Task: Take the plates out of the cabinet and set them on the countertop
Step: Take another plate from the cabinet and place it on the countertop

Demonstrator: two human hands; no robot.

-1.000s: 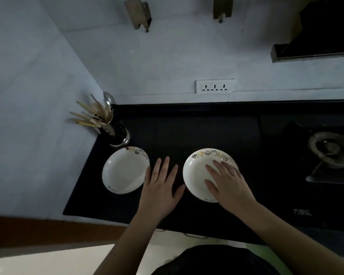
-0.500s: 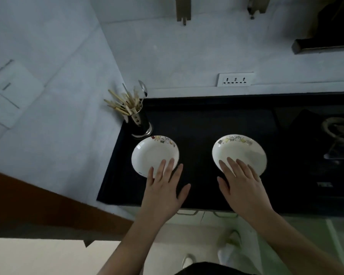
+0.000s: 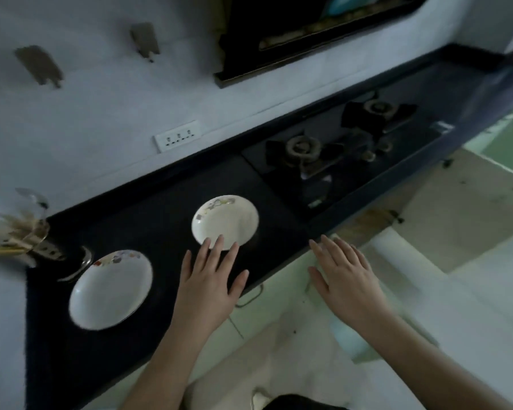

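2 white plates, a near plate (image 3: 110, 289) and a far plate (image 3: 225, 221), lie flat and apart on the dark worktop (image 3: 166, 208). The left hand (image 3: 209, 284) and right hand (image 3: 345, 279) hover empty, fingers spread. The plates look stiff, smooth and breakable, best gripped at the rim.

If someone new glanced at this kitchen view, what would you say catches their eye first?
Two white plates stand out on the black countertop: the left plate near the blurred utensil holder, the right plate closer to the gas stove. Both hands are spread open and hold nothing, the left hand over the counter's front edge with its fingertips overlapping the right plate, the right hand past the edge.
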